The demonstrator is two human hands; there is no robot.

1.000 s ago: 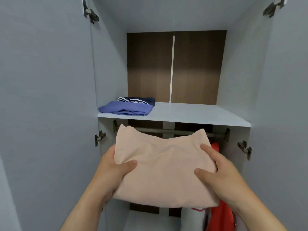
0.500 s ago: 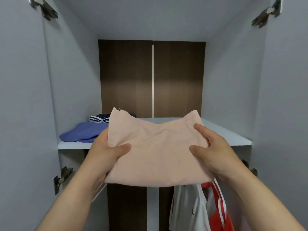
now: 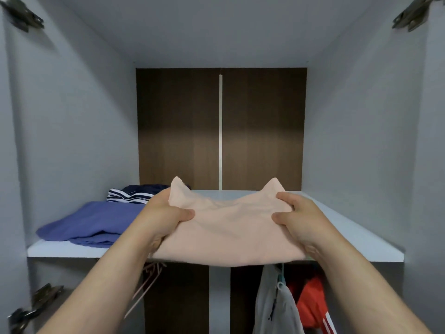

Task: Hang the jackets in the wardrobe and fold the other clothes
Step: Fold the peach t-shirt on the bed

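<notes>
1. Across the wardrobe's upper part, the shelf (image 3: pixel 361 235) is seen spanning wall to wall, level with the hands.
2. At its left end a folded blue garment (image 3: pixel 91 222) is laid, with a navy striped garment (image 3: pixel 137 195) behind it.
3. Over the shelf's front edge the folded pink garment (image 3: pixel 231 235) is held, its long axis parallel to that edge; contact with the board cannot be told.
4. Each short side is pinched, thumb on top, by the left hand (image 3: pixel 166 213) and the right hand (image 3: pixel 303 218), both equally near. The board right of the blue garment lies straight ahead, so a forward push is judged needed.
</notes>
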